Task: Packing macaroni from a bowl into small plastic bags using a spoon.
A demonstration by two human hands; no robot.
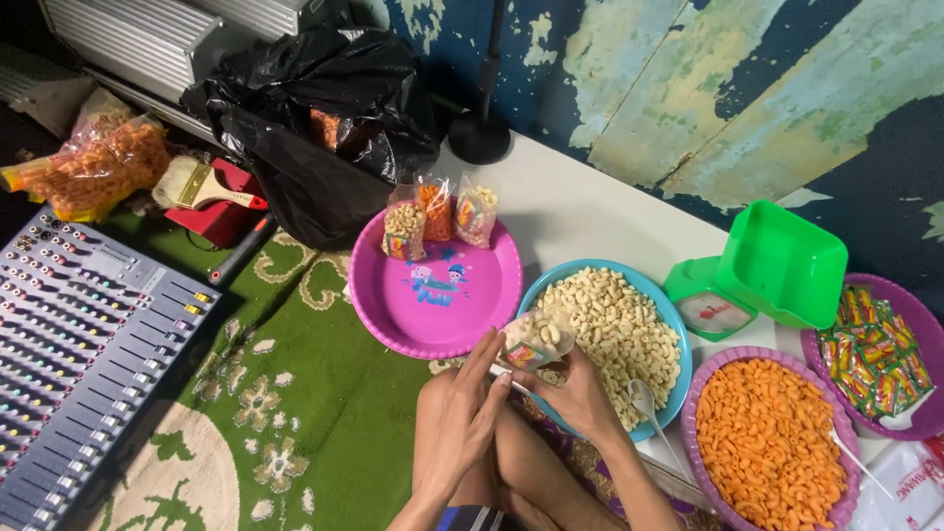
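Both my hands hold a small clear plastic bag (534, 339) partly filled with pale puffed snacks. My left hand (457, 408) pinches its left side, fingers stretched along it. From below and to the right, my right hand (580, 393) grips the bag. The bag hangs over the near rim of a blue bowl (590, 270) full of the same pale snacks, with a white spoon (644, 398) lying in it. To the left, a pink tray (433, 329) carries three filled small bags (438, 211) at its far edge.
A purple bowl (703, 379) of orange snacks with a spoon sits at the right, next to a purple tray (929, 324) of wrapped candies and a green kitchen scale (777, 265). A black plastic bag (324, 108), a paintbrush (197, 185), an audio mixer (79, 344) and a bag of orange snacks (93, 172) lie left.
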